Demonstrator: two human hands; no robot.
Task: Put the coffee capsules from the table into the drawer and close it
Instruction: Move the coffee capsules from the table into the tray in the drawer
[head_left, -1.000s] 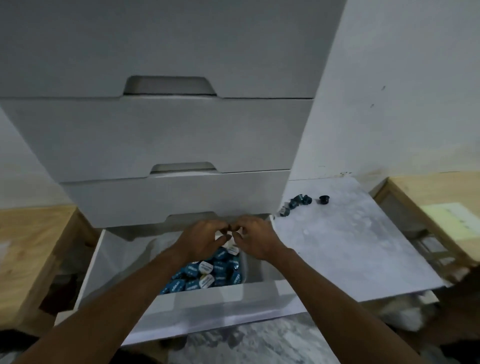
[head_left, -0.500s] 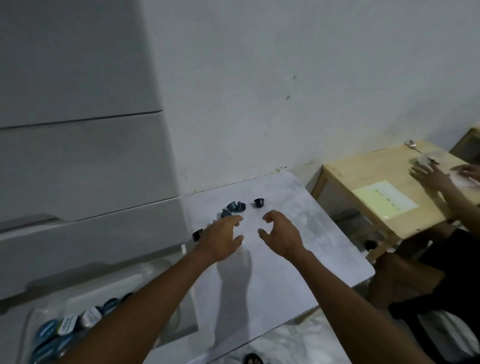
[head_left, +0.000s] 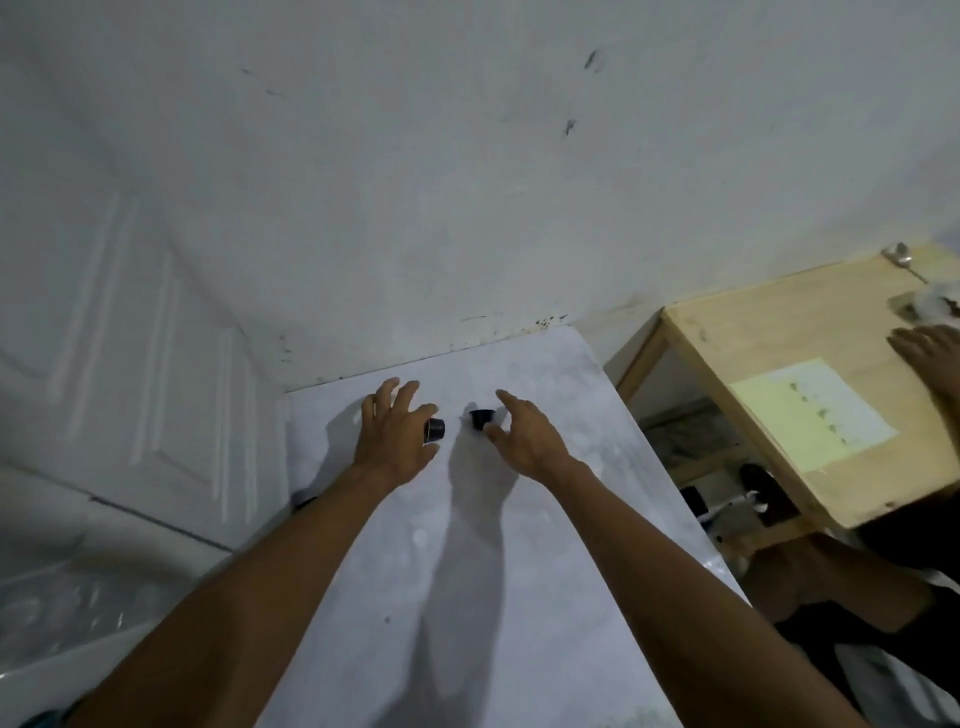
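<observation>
Two dark coffee capsules lie near the back of the white marbled table (head_left: 467, 597). One capsule (head_left: 434, 430) lies on its side against the thumb side of my left hand (head_left: 395, 441), whose fingers are spread over the tabletop; anything beneath that hand is hidden. The other capsule (head_left: 480, 418) stands just left of my right hand (head_left: 524, 439), between its thumb and outstretched forefinger, with a small gap. Neither hand holds anything that I can see. The open drawer (head_left: 57, 660) shows at the lower left, lined with clear plastic, with a blue capsule (head_left: 44, 719) at the frame's corner.
The white drawer cabinet (head_left: 130, 364) stands at the left and a wall runs behind the table. To the right is a wooden table (head_left: 779, 332) with a pale yellow sheet (head_left: 810, 410), a spoon (head_left: 904, 260) and another person's hand (head_left: 930, 348).
Both hands left the open drawer and moved right to the back of the table, reaching the capsules there. The view swung right, so the drawer now sits at the lower left edge.
</observation>
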